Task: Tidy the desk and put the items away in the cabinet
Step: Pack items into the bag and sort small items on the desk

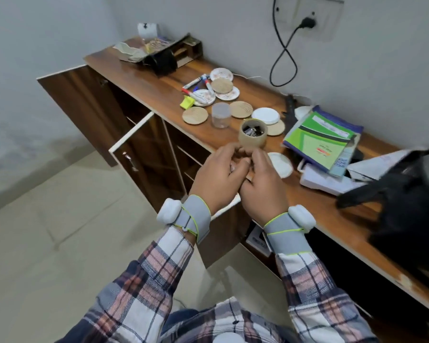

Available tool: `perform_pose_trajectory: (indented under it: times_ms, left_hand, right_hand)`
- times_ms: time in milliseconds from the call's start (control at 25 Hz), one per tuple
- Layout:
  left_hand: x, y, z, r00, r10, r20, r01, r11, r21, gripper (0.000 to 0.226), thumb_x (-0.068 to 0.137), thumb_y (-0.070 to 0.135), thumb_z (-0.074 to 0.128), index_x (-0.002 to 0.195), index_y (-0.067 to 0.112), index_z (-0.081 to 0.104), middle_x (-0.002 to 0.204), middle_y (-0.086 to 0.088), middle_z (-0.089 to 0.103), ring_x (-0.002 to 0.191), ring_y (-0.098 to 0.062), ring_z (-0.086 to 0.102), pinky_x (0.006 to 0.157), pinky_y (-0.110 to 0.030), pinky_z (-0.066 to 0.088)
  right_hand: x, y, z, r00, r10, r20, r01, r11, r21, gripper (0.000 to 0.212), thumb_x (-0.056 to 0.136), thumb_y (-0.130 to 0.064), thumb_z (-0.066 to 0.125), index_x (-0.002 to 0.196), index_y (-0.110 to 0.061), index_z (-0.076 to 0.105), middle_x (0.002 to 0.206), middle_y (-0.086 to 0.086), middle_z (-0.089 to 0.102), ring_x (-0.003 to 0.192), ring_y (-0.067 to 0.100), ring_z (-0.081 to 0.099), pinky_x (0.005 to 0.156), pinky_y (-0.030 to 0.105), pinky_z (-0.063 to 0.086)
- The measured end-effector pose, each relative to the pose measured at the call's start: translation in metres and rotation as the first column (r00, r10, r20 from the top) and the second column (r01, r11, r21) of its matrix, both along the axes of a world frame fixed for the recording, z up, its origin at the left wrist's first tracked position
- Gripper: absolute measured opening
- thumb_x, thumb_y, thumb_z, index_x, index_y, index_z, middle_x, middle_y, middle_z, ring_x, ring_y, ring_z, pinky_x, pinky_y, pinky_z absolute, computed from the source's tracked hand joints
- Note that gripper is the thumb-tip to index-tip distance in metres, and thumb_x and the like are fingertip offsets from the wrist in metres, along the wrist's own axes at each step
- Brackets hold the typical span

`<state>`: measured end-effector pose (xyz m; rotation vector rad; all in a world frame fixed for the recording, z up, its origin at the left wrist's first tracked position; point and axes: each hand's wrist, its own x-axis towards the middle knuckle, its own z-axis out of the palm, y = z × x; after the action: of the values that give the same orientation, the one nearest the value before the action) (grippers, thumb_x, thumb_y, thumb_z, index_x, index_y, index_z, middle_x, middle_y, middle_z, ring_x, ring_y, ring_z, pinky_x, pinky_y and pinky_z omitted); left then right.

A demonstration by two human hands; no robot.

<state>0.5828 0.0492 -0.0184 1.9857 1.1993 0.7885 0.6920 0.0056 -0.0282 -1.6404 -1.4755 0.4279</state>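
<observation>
L hand (217, 173), R hand (263, 186): grip unclear

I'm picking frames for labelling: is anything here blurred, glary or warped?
Head view: the black bag at the right is smeared by blur; the left hand and right hand are slightly soft; the desk shows a pale sheen toward its far end; wide-angle stretch shows toward the corners.

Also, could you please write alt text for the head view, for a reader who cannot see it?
A person's left hand and right hand meet at the desk edge, curled together before a tan cup of binder clips. Coasters, markers, a clear jar and books lie nearby; a cabinet door stands open below.
</observation>
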Motion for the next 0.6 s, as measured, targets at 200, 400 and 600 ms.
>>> perform_pose_trajectory:
  times_ms: [200,400,600]
  left_hand:
    - [-0.068,0.046,-0.014,0.996,-0.07,-0.059,0.068,0.997,-0.036,0.037,0.089,0.04,0.046,0.119,0.021,0.058,0.117,0.0,0.062,0.111,-0.023,0.056,0.093,-0.044,0.046]
    - [-0.069,0.081,-0.026,0.988,-0.15,-0.046,0.144,0.984,-0.105,0.039,0.09,0.041,0.045,0.122,0.022,0.057,0.121,0.0,0.061,0.113,-0.022,0.056,0.095,-0.044,0.046]
    - [-0.061,0.13,-0.026,0.973,-0.201,-0.115,0.188,0.975,-0.12,0.037,0.091,0.038,0.046,0.12,0.018,0.058,0.119,-0.002,0.063,0.112,-0.025,0.056,0.094,-0.045,0.046]
  right_hand:
    - [-0.067,0.036,-0.014,0.999,-0.04,-0.028,0.039,0.998,-0.044,0.027,0.09,-0.015,0.061,0.116,-0.017,0.057,0.115,0.001,0.059,0.104,0.022,0.058,0.084,0.04,0.047]
    - [-0.073,0.064,-0.027,0.992,-0.121,-0.028,0.118,0.989,-0.09,0.027,0.088,-0.021,0.063,0.115,-0.017,0.058,0.114,0.0,0.059,0.102,0.021,0.058,0.083,0.042,0.048]
    - [-0.069,0.109,-0.035,0.98,-0.179,-0.084,0.169,0.98,-0.109,0.027,0.086,-0.018,0.061,0.113,-0.018,0.058,0.113,0.0,0.061,0.102,0.023,0.06,0.084,0.042,0.048]
